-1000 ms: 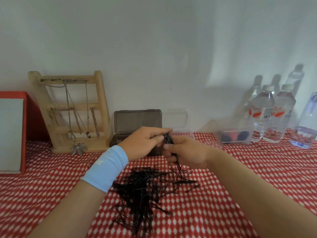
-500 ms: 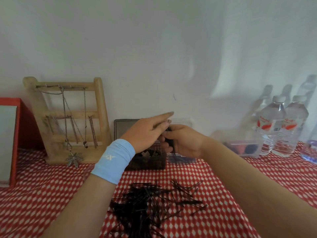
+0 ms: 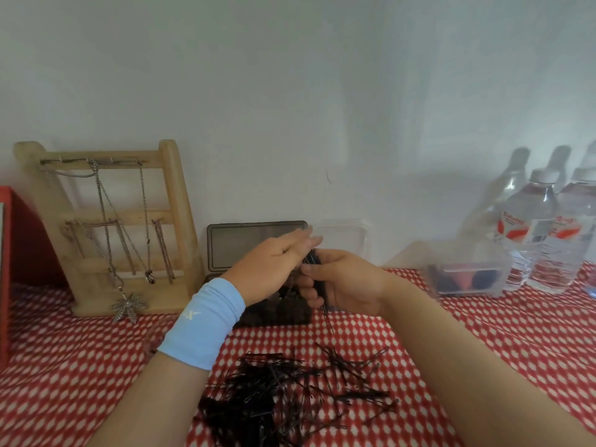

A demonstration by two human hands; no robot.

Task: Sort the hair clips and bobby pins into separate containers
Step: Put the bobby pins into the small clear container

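Head view, right hand [image 3: 342, 282] clenched on bobby pins [image 3: 317, 269] — left hand [image 3: 274, 269] fingers extended, touching them

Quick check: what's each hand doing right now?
Left hand: fingers extended, open, holding nothing visible.
Right hand: closed on a bundle of bobby pins.

A plain white wall [image 3: 290, 91] fills the upper half of the scene, soft daylight falling across it and casting faint grey shadows of bottles at the right. Below it a desk [image 3: 516, 333] is covered in a red cloth patterned with white diamonds. A pale wooden ladder-style rack [image 3: 174, 201] leans against the wall at the left, beside a red-edged panel [image 3: 6, 269] at the frame's edge. Clear water bottles [image 3: 529, 230] with white caps and red labels stand against the wall at the right
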